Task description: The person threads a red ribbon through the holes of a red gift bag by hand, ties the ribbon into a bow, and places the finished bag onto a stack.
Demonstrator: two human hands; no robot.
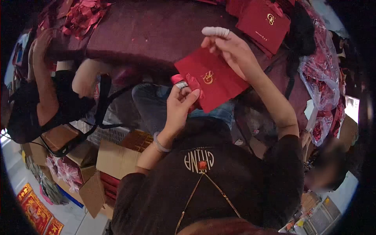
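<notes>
A red bag (225, 84) with a gold logo is held tilted above my lap. At its left end my left hand (183, 100) is closed, pinching the red ribbon (192, 81) against the bag's edge. White wrapping shows on one of its fingers. My right hand (231, 49) is at the bag's upper right edge, with its palm near the bag and its fingers apart. One fingertip of that hand has a white cover. Whether the right palm touches the bag is unclear.
Stacked red bags (262, 29) lie at the upper right of the dark red table (149, 33). Loose red ribbons (84, 17) lie at its upper left. Another person (47, 94) sits at the left. Open cardboard boxes (117, 158) stand at lower left, a plastic sack (321, 78) at right.
</notes>
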